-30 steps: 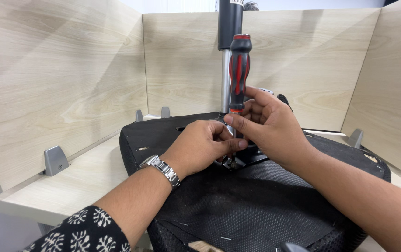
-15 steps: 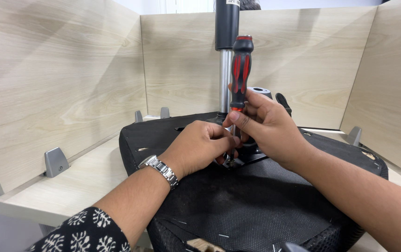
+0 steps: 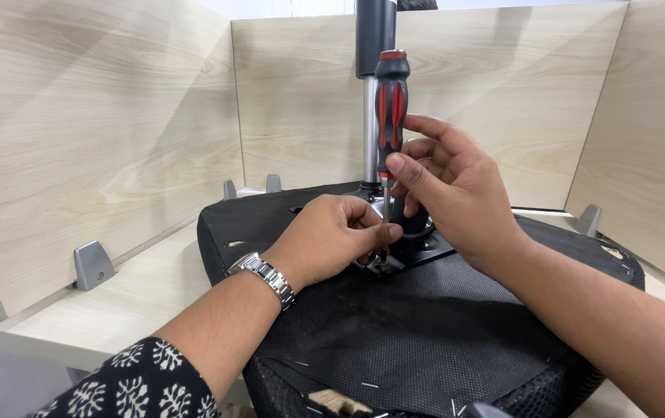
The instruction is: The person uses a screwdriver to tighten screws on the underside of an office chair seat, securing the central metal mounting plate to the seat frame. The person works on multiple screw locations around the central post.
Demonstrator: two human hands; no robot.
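- A red-and-black screwdriver [image 3: 391, 108] stood upright near the middle of the scene, its shaft running down to the black metal plate [image 3: 423, 244] on the upturned black chair seat [image 3: 425, 325].
- The right hand [image 3: 456, 190] closed its fingertips around the lower end of the screwdriver's handle, the fingers curled and the thumb pressed to the handle's left side.
- The left hand [image 3: 332, 236] rested on the seat just left of the shaft, fingers pinched shut around the shaft close to its tip; whatever sat under the tip was hidden.
- A silver wristwatch [image 3: 264, 275] sat on the left wrist.
- A chrome column [image 3: 369, 131] rose from the plate just behind the screwdriver.
- The seat lay on a pale wooden desk [image 3: 116, 310] with wooden partition walls on the left, far and right sides.
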